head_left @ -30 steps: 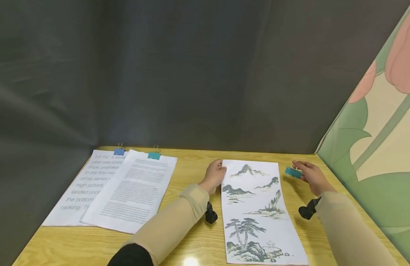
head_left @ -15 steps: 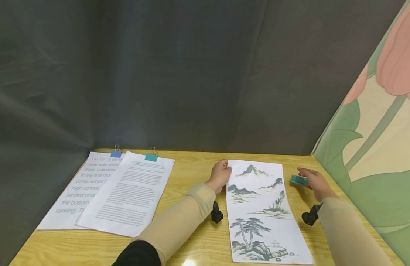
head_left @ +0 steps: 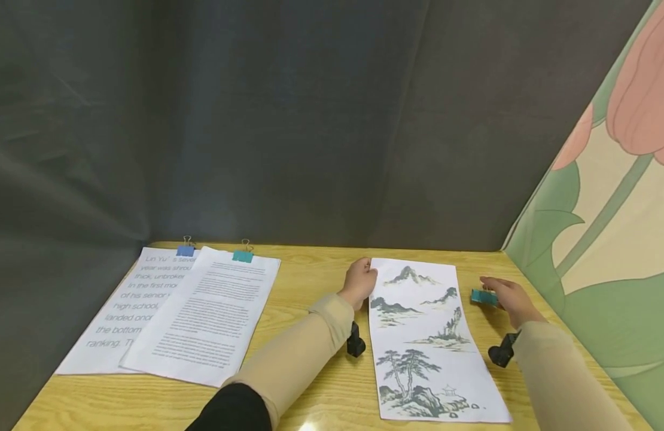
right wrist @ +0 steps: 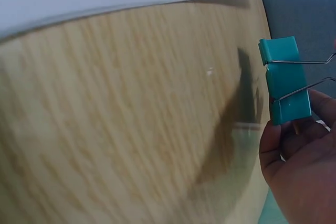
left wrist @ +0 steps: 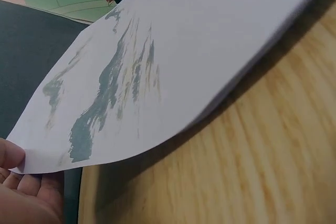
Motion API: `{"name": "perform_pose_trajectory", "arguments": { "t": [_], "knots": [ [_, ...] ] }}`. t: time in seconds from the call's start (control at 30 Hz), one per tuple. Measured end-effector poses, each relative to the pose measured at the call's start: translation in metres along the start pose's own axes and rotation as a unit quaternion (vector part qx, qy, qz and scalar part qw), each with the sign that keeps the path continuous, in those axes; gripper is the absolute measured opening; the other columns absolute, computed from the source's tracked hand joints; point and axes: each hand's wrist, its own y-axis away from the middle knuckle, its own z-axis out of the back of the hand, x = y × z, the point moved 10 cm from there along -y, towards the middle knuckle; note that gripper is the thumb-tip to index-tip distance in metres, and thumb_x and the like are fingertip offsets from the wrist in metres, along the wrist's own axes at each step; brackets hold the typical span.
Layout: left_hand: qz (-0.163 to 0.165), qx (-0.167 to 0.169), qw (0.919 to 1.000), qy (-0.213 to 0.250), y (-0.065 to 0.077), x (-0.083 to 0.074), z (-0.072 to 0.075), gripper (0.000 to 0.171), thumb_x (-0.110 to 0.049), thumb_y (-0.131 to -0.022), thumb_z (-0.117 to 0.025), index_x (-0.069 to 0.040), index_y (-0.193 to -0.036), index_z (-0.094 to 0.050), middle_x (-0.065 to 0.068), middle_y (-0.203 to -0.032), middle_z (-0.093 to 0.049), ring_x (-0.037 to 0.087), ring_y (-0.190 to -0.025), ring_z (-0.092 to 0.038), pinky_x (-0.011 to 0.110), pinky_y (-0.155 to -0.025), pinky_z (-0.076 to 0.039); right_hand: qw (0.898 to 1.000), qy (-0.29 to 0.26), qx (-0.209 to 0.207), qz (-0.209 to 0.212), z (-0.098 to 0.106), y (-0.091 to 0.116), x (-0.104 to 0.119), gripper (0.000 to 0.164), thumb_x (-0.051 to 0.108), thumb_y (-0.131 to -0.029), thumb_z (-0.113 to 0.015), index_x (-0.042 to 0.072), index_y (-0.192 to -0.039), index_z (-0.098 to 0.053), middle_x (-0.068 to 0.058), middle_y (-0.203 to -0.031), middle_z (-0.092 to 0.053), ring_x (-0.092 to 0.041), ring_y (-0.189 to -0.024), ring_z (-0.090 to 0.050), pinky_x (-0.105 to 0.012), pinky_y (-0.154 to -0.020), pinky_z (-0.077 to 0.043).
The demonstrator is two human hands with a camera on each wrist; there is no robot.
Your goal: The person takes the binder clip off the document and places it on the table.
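At the lower right, the right hand [head_left: 513,300] pinches the teal clip [head_left: 483,297], slightly lower than before, apart from the painted paper [head_left: 430,326] (still unclipped), whose upper-left corner the left hand [head_left: 358,284] grips.

Left sleeve [head_left: 291,359]: beige, long, lightly creased; cuff [head_left: 333,314] reads as a distinct band. Black section [head_left: 235,410] toward the elbow, curved edge against the beige. Right sleeve [head_left: 566,371]: matching beige, long. Left hand [head_left: 359,282] and right hand [head_left: 512,297] bare. Each wrist carries a small black device, left unit [head_left: 356,341] and right unit [head_left: 501,351], both blocky with a rounded end; finer detail too small to read.
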Motion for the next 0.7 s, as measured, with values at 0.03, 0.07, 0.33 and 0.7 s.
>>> {"name": "perform_pose_trajectory", "arguments": {
  "t": [0.03, 0.07, 0.33, 0.7],
  "knots": [
    [0.0, 0.0, 1.0, 0.001, -0.001, 0.001, 0.0, 0.016, -0.004, -0.106, -0.046, -0.009, -0.091, -0.046, 0.008, -0.099, -0.054, 0.017, -0.074, -0.048, 0.032, -0.067, -0.039, 1.0, 0.003, 0.002, -0.003, -0.001, 0.0, -0.001, 0.076, 0.045, -0.11, -0.034, -0.016, -0.154, -0.025, -0.039, -0.157, -0.024, -0.052, -0.145, -0.022, -0.063, -0.115, -0.025],
    [-0.001, 0.0, 1.0, 0.002, -0.001, 0.001, -0.001, 0.022, -0.003, -0.106, -0.046, -0.011, -0.087, -0.038, 0.006, -0.09, -0.046, 0.017, -0.067, -0.039, 0.032, -0.063, -0.034, 1.0, 0.006, 0.003, -0.01, -0.002, -0.001, -0.003, 0.078, 0.047, -0.109, -0.035, -0.016, -0.154, -0.025, -0.039, -0.157, -0.025, -0.053, -0.146, -0.021, -0.063, -0.116, -0.024],
    [-0.009, -0.001, 1.0, 0.001, 0.007, -0.003, -0.002, 0.034, 0.001, -0.105, -0.045, -0.014, -0.08, -0.027, 0.001, -0.073, -0.022, 0.015, -0.056, -0.025, 0.031, -0.056, -0.026, 0.998, 0.038, 0.006, -0.041, -0.01, -0.004, -0.009, 0.088, 0.059, -0.105, -0.037, -0.013, -0.155, -0.027, -0.037, -0.158, -0.024, -0.055, -0.148, -0.014, -0.065, -0.118, -0.016],
    [0.013, 0.007, 0.9998, 0.01, 0.0, 0.008, -0.009, 0.037, 0.001, -0.105, -0.046, -0.016, -0.079, -0.025, 0.0, -0.069, -0.021, 0.015, -0.054, -0.024, 0.031, -0.054, -0.025, 0.998, 0.044, 0.005, -0.046, -0.019, -0.005, -0.004, 0.088, 0.06, -0.105, -0.036, -0.014, -0.153, -0.032, -0.036, -0.158, -0.025, -0.053, -0.149, -0.014, -0.064, -0.119, -0.014]
  ]
}}
